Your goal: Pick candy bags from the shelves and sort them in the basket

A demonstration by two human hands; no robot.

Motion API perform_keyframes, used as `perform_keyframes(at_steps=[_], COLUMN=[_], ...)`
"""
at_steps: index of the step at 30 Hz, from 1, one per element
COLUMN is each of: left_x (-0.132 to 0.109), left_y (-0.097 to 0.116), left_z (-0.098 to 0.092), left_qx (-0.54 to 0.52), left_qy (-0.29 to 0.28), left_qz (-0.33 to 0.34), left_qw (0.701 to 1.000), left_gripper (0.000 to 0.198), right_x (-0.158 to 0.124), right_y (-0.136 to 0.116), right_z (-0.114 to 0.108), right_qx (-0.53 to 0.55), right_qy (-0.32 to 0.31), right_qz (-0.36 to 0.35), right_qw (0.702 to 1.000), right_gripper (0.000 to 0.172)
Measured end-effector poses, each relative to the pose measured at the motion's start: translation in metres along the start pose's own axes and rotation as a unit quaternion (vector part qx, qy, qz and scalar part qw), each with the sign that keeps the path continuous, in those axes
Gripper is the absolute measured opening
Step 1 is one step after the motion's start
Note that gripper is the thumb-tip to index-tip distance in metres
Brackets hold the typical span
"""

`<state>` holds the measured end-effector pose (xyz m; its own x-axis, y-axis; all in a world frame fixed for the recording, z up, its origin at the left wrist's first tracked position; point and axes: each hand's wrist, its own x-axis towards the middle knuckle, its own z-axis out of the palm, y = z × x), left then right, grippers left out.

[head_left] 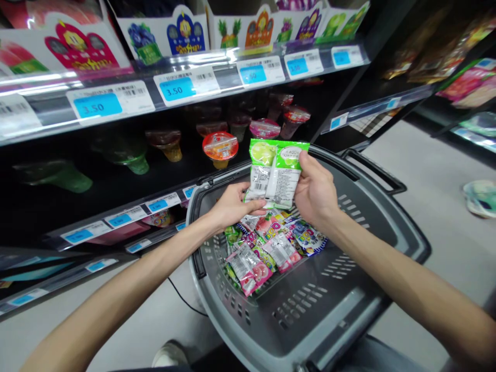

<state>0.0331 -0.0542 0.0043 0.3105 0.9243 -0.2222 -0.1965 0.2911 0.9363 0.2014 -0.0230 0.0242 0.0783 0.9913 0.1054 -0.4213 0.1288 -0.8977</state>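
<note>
Between my two hands is a green and white candy packet, its printed back turned up towards me. My left hand grips its lower left corner, thumb and fingers closed on the edge. On the opposite side my right hand holds the packet's right edge, with the thumb near the top corner. Both hands are over a grey shopping basket. Several colourful candy packets lie in the basket below, among them a pink one and a dark blue one.
A shelf with several jelly cups, one with an orange-red lid, runs just behind the basket. Above it, fruit-printed display boxes stand over price tags. The basket's black handle sticks out at the right. A shoe shows below.
</note>
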Motion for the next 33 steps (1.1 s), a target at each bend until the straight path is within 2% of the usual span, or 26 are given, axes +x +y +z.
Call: perform_keyframes(at_steps=[11,20,33], left_x=[0.002,0.004,0.008], left_y=[0.002,0.003,-0.010], left_z=[0.002,0.003,-0.007], left_qx=[0.020,0.032,0.133], left_qy=[-0.004,-0.006,-0.019], left_qz=[0.001,0.011,0.073], left_qw=[1.000,0.999,0.988], left_gripper=[0.031,0.030,0.039], right_x=[0.001,0.004,0.004], right_y=[-0.005,-0.003,0.001], right_z=[-0.001,-0.002,-0.005], right_qx=[-0.017,-0.024,-0.020], right_qy=[-0.033,-0.025,0.025], right_qz=[-0.001,-0.005,0.014], right_qw=[0.999,0.999,0.999], right_gripper=[0.028,0.030,0.028])
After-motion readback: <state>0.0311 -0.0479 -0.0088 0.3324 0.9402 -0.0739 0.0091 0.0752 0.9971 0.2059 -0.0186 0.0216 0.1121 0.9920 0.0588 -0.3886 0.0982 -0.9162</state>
